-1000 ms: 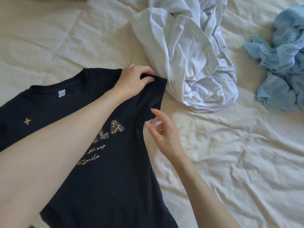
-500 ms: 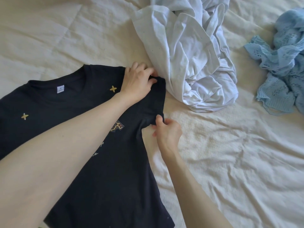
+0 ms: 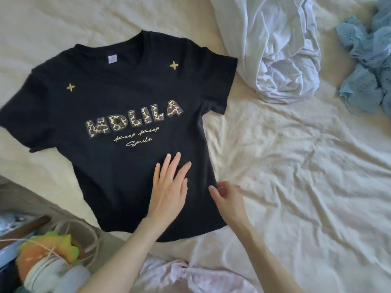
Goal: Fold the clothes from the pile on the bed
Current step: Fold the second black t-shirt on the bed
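A black T-shirt point(image 3: 118, 98) with leopard-print letters and two yellow stars lies spread flat, front up, on the cream bed cover point(image 3: 296, 166). My left hand point(image 3: 169, 187) rests flat on the shirt's lower front, fingers straight. My right hand point(image 3: 227, 199) hovers at the shirt's right side seam with fingers loosely curled; it is blurred and holds nothing I can make out. A crumpled white garment point(image 3: 281, 49) lies beyond the shirt's right sleeve. A light blue lace garment point(image 3: 368, 66) sits at the far right.
A pale pink patterned cloth point(image 3: 190, 275) lies at the bed's near edge. Left of the bed stands a basket point(image 3: 48, 261) holding soft toys and cords. The right half of the bed cover is rumpled.
Both hands have let go of the right sleeve and drawn back toward me to the shirt's lower part. The shirt's print now shows in full, and the view has shifted back.
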`<state>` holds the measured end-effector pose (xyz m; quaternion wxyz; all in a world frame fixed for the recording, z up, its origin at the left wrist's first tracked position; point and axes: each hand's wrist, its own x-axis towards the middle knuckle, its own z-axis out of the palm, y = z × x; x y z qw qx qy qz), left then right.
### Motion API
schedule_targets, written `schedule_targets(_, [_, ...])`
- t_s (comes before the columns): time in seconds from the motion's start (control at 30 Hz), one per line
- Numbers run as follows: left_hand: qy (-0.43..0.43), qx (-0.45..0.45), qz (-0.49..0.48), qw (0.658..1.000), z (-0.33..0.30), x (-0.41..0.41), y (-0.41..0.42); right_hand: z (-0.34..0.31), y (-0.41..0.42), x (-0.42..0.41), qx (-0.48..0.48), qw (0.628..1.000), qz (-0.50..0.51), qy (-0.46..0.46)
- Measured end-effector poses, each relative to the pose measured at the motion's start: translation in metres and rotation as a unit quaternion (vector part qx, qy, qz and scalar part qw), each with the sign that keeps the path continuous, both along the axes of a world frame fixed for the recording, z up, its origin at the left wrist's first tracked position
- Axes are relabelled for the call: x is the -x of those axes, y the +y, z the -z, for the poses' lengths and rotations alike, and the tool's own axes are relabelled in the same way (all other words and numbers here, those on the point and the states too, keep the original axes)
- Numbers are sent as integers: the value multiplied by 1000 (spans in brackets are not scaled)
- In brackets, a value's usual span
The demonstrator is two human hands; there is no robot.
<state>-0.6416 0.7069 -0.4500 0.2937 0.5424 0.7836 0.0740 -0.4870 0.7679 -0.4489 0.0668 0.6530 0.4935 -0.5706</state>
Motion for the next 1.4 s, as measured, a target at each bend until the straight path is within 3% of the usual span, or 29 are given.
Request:
schedule_targets(0.1, [19, 42, 41, 998, -11, -26, -54, -5, -31, -13, -22, 999, -27, -20])
schedule_targets(0.27, [-17, 21, 18, 999, -19, -40, -84, -11, -42, -23, -25, 996, 87, -1])
schedule_targets(0.37, [-49, -41, -91, 994, -25, -28, -90, -11, -46, -36, -20, 994, 103, -21])
schedule_targets(0.47, [15, -89, -243, 966, -29, 11, -105, -9, -50, -45, 4, 992, 115, -41])
schedule_targets(0.57, [41, -62, -410, 909, -20, 63, -130, -9, -47, -40, -3, 993, 98, -67])
schedule_targets(0.67, [-82, 7, -528, 845, -9, 96, -145, -9, -47, -30, -18, 992, 97, -81])
schedule_targets(0.77, [-162, 51, -540, 825, 4, 103, -147, -8, -48, -28, -30, 991, 107, -79])
schedule_targets(0.93, [-120, -23, -577, 808, 1, 103, -155, -18, -47, -36, -44, 985, 163, -35])
schedule_targets(1.1, [-62, -51, -556, 828, -18, 84, -182, -25, -56, -45, -103, 985, 116, -77])
schedule_targets(1.3, [-24, 125, -473, 872, -17, 93, -192, -25, -44, -34, -52, 987, 22, -148])
schedule_targets(1.4, [-97, 204, -430, 874, -17, 104, -195, -35, -41, -19, -58, 980, -19, -190])
